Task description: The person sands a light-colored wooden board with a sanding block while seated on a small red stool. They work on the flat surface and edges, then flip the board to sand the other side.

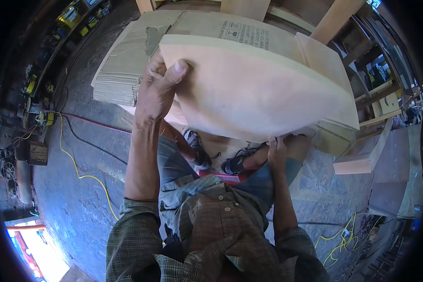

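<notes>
A flattened cardboard sheet is lying on the concrete floor ahead of the person, with a stack of folded cardboard at its left edge. A yellow cable and a black cable are trailing across the floor on the left, beside a shelf of tools. Wooden beams and a pale wood block are standing to the right.

The person is holding a pale wooden board up over their knees and shoes, so it is hiding much of the floor and cardboard behind it. Its broad face is tilting toward the camera, and its long axis is running from upper left to lower right.

The left hand is gripping the board's upper left edge, thumb wrapped over the face. The right hand is clasping the lower edge from beneath, fingers curled around it.
</notes>
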Available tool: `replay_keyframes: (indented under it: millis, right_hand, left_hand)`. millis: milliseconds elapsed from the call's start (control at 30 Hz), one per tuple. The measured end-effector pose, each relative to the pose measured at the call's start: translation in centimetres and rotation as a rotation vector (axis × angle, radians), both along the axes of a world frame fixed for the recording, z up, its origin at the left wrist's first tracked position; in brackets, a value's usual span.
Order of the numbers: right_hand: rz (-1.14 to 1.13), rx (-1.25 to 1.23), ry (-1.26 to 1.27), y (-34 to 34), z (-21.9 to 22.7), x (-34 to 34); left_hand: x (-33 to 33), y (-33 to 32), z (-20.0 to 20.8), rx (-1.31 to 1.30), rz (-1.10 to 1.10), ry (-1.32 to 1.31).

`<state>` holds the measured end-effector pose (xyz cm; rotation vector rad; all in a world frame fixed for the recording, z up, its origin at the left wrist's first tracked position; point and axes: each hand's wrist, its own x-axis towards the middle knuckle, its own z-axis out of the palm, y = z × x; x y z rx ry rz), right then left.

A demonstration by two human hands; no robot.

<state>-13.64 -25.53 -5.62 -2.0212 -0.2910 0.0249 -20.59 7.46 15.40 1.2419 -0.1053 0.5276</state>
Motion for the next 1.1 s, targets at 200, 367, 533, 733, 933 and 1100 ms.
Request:
replay_keyframes:
  millis: [200, 367, 533, 733, 933, 1100]
  right_hand:
    - [0.010, -0.052, 0.000, 0.3, -0.1, 0.0]
    - [0.036, -0.105, 0.009, 0.3, 0.2, -0.2]
    - [0.036, -0.058, 0.028, 0.6, 1.6, -0.2]
    - [-0.011, -0.327, -0.453, -0.3, 6.6, -0.5]
    - [0.210, -0.121, -0.284, 4.5, 22.4, -1.2]
    - [0.372, -0.092, -0.280, 5.7, 23.7, -1.9]
  left_hand:
    - [-1.0, 0.7, -1.9, -0.087, 0.055, -0.075]
    - [-1.0, 1.0, -2.4, -0.097, -0.021, -0.117]
    - [-0.3, 2.0, -4.5, -0.119, -0.016, -0.108]
    - [1.2, 5.9, -8.8, -0.390, 0.260, -0.093]
    - [2.9, 8.1, -12.8, -0.769, 0.405, -0.148]
    - [3.1, 8.5, -14.4, -0.809, 0.457, -0.203]
